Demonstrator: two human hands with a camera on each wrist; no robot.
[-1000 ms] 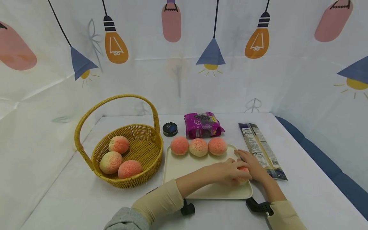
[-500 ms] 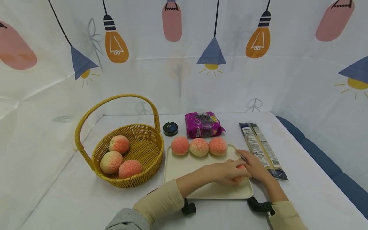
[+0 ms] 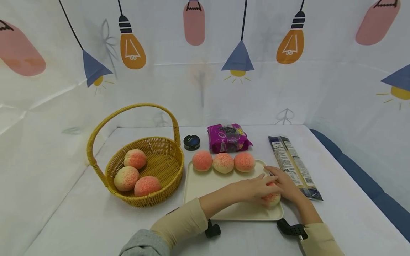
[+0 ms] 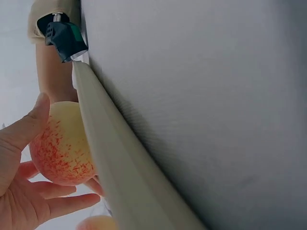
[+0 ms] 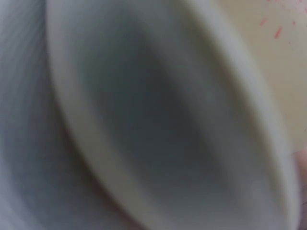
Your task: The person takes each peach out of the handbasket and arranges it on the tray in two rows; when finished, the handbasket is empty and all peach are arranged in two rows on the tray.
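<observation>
A pink-and-cream toy peach sits on the right part of a cream tray. My left hand reaches across the tray to it. In the left wrist view, the thumb and fairly straight fingers of this hand are spread around the speckled peach. On the peach's far right side, my right hand extends its fingers over the tray's right edge. The right wrist view holds mostly the blurred tray rim and part of the peach; little of the right hand shows there.
Three more peaches line the tray's back edge. A handled wicker basket at left contains three others. Behind the tray stand a round black container and a purple snack pack. A long flat packet lies at right.
The left fingers have loosened and lifted slightly, leaving more of the peach visible. The right hand stays beside it. The whole head view has shifted slightly.
</observation>
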